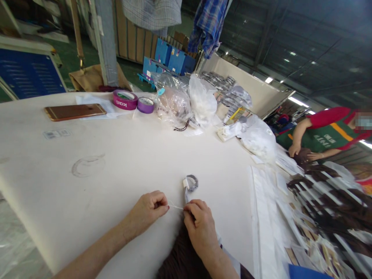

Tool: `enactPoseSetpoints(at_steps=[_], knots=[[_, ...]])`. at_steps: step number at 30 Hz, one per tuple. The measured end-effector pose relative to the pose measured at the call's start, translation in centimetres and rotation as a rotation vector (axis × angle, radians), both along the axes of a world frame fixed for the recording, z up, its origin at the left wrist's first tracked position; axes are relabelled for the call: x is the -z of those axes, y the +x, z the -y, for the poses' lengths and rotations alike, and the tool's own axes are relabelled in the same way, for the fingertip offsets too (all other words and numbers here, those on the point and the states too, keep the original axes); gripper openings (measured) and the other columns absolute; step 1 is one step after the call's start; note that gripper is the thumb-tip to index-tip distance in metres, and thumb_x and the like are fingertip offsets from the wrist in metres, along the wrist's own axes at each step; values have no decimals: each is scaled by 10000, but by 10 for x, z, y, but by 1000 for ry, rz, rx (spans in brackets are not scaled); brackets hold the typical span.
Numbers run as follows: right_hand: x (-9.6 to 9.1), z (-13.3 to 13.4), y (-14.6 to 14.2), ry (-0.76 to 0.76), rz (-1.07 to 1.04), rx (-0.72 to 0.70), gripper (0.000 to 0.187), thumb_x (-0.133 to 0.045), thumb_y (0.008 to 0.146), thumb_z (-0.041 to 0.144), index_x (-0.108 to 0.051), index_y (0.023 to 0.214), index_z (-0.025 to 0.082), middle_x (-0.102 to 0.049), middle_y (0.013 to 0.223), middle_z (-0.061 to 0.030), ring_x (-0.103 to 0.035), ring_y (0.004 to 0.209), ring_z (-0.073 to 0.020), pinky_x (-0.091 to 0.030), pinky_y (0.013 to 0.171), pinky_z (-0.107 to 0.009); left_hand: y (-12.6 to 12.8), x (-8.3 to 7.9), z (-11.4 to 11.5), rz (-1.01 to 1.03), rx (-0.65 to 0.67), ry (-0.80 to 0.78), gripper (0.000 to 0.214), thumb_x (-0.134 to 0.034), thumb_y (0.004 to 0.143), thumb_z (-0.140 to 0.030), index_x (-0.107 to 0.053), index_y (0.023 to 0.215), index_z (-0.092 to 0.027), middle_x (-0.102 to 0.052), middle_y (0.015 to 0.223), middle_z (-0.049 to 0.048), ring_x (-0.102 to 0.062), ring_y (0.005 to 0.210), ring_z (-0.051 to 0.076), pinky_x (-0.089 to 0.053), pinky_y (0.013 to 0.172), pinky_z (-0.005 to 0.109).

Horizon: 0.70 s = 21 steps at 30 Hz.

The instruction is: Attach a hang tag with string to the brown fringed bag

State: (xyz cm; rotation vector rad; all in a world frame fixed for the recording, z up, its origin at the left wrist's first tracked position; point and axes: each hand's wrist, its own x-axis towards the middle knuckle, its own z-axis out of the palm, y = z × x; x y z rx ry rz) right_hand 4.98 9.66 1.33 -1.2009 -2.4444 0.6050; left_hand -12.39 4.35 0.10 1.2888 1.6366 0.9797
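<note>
Two bare hands meet over the near half of the tabletop (122, 155), a thin white thread (176, 207) drawn between them. The left hand (152, 207) pinches it between thumb and fingers; the right hand (202, 224) pinches it too, just beside the lower end of a grey strip (186, 193) that curls at its other end into a loop (whether those fingers also grip the strip, I can't tell). Dark brown cloth (181, 257) lies at the near edge, below the right hand. Toward the far left corner rests a phone (75, 112); along the far edge sit a magenta tape roll (125, 102), a purple tape roll (145, 107) and a clear plastic bag (173, 101). Over by the right edge, a person (328, 135) in a green apron handles a brown bundle (302, 155).
</note>
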Motion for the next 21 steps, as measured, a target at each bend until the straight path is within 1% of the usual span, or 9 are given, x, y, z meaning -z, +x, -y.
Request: enactPoseSetpoints(at_steps=[2, 3, 5, 7, 8, 10, 13, 18, 21], knots=[[1, -2, 2, -63, -52, 27, 166, -516, 772, 43, -616, 764, 176, -593, 839, -37, -499, 819, -182, -365, 742, -308, 2, -2, 0, -61, -35, 40, 173, -493, 655, -288, -547, 767, -169, -554, 777, 2, -423, 557, 106, -353, 571, 250], [1, -2, 3, -87, -71, 36, 164, -514, 773, 49, -618, 768, 176, -594, 845, -40, -505, 824, -183, -369, 746, -308, 4, -3, -1, -69, -37, 60, 287, -508, 642, -252, -550, 913, -165, -572, 917, 28, -430, 551, 97, -372, 580, 254], [2, -3, 4, -123, -98, 45, 163, -512, 772, 57, -625, 777, 175, -594, 859, -45, -514, 840, -185, -375, 758, -311, 10, -4, -3, -54, 14, 115, 543, -504, 623, -173, -462, 1165, -195, -498, 1198, 69, -454, 564, 84, -399, 599, 254], [3, -3, 6, -153, -115, 52, 162, -511, 771, 65, -631, 788, 173, -595, 871, -49, -520, 850, -188, -380, 767, -313, 16, -4, -7, -48, 120, 173, 594, -470, 626, -123, -453, 1210, -230, -433, 1306, 57, -511, 677, 104, -406, 623, 243], [4, -2, 6, -169, -121, 53, 164, -510, 771, 69, -635, 795, 172, -595, 875, -51, -522, 852, -188, -382, 769, -313, 20, -3, -9, -58, 163, 179, 550, -457, 633, -113, -497, 1169, -225, -472, 1275, 49, -528, 745, 122, -403, 637, 239], [4, -3, 7, -201, -133, 55, 169, -506, 772, 74, -642, 804, 169, -594, 877, -54, -523, 850, -190, -386, 769, -313, 26, 0, -14, -92, 194, 144, 376, -446, 662, -122, -592, 1002, -192, -601, 1059, 46, -539, 807, 153, -392, 657, 243], [4, -5, 7, -236, -150, 55, 178, -500, 769, 73, -649, 794, 167, -594, 868, -55, -524, 839, -190, -392, 764, -314, 32, 4, -20, -146, 157, 91, 176, -437, 725, -178, -608, 766, -178, -607, 743, 18, -537, 715, 154, -372, 651, 255], [3, -5, 4, -227, -165, 97, 189, -516, 737, 45, -648, 758, 179, -601, 832, -43, -529, 825, -184, -405, 759, -310, 29, 8, -16, -157, 121, 121, 159, -440, 744, -209, -589, 689, -203, -579, 667, -3, -525, 648, 143, -342, 615, 249], [6, 9, 0, -162, -133, 155, 205, -552, 702, 29, -644, 738, 209, -604, 802, -18, -541, 830, -177, -420, 766, -301, 32, 15, -11, 27, 56, 113, 122, -566, 701, -280, -593, 600, -217, -565, 584, -16, -520, 574, 139, -331, 564, 248]])
